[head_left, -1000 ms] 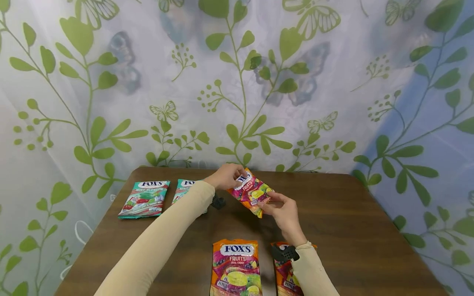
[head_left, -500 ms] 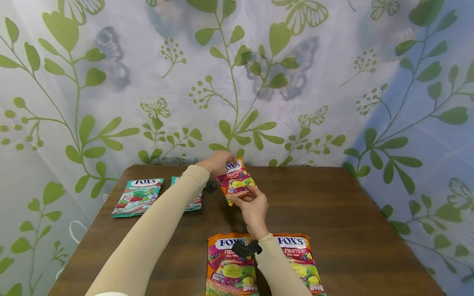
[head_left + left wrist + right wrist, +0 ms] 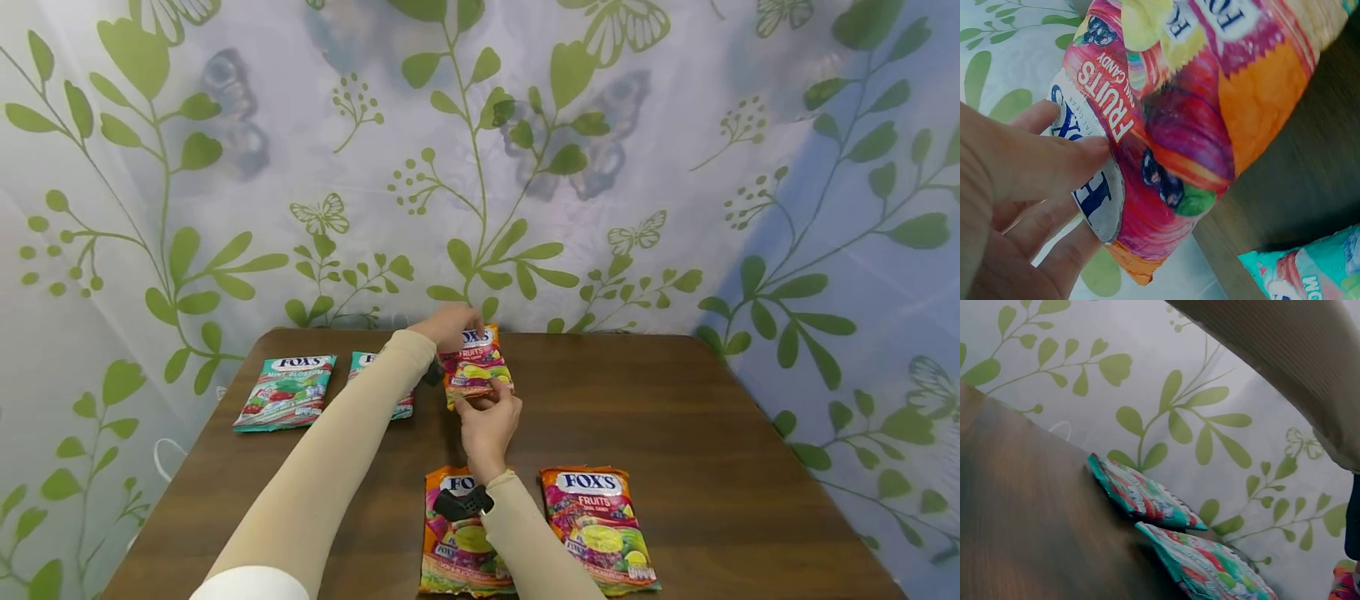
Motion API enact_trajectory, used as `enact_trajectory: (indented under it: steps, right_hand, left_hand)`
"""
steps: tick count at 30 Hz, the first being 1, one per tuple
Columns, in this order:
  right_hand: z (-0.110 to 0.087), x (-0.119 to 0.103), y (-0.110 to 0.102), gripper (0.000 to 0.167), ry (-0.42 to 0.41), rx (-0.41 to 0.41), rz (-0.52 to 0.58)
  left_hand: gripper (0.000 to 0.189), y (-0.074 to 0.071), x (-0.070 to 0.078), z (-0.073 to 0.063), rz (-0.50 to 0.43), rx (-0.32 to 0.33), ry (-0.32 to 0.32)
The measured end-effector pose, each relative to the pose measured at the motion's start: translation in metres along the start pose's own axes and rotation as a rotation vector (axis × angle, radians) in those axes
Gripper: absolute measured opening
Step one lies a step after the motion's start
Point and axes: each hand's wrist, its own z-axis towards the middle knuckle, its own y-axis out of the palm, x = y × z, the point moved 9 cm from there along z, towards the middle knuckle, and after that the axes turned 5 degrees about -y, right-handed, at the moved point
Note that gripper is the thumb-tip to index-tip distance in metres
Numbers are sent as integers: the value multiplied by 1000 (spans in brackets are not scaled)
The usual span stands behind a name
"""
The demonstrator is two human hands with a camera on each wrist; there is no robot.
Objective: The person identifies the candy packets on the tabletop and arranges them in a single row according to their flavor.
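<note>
Both hands hold an orange and magenta Fox's Fruits candy bag near the back of the table, its printed front facing me. My left hand pinches the top by the logo; the left wrist view shows its thumb on the front and fingers behind. At the lower edge, my right hand grips the bag between thumb and fingers. A teal Mint Blossom candy bag lies just left of it, partly covered by my left forearm. The right hand is outside the right wrist view, where a sliver of orange bag shows.
Another Mint Blossom bag lies at the back left of the brown table. Two more Fruits bags lie at the front, one partly under my right forearm, the other to its right. A leaf-patterned curtain hangs behind.
Both hands have carried the Fruits bag left, beside the mint bags, and turned it from slanted to nearly straight. My right forearm has swung left, uncovering the front right Fruits bag.
</note>
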Motion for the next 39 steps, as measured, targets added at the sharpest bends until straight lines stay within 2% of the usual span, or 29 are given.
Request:
enact_trajectory:
  steps: [6, 11, 15, 19, 25, 32, 39]
  right_hand:
    - [-3, 10, 9, 64, 15, 22, 34]
    - [-5, 12, 10, 62, 9, 67, 7]
    - [-8, 13, 13, 62, 16, 76, 7]
    - [-10, 15, 16, 64, 19, 78, 10]
    - [-13, 23, 20, 67, 54, 87, -21]
    - [-16, 27, 22, 68, 58, 75, -35]
    - [-20, 27, 24, 75, 54, 27, -60]
  left_hand:
    - [47, 11, -6, 8, 25, -28, -30]
    - [41, 20, -11, 16, 52, -39, -35]
    - [41, 28, -17, 21, 38, -65, -60]
    - [42, 33, -19, 22, 3, -77, -69]
    - [41, 39, -18, 20, 3, -89, -60]
    - [40, 44, -15, 17, 12, -65, -47]
    - [33, 53, -19, 24, 9, -48, -45]
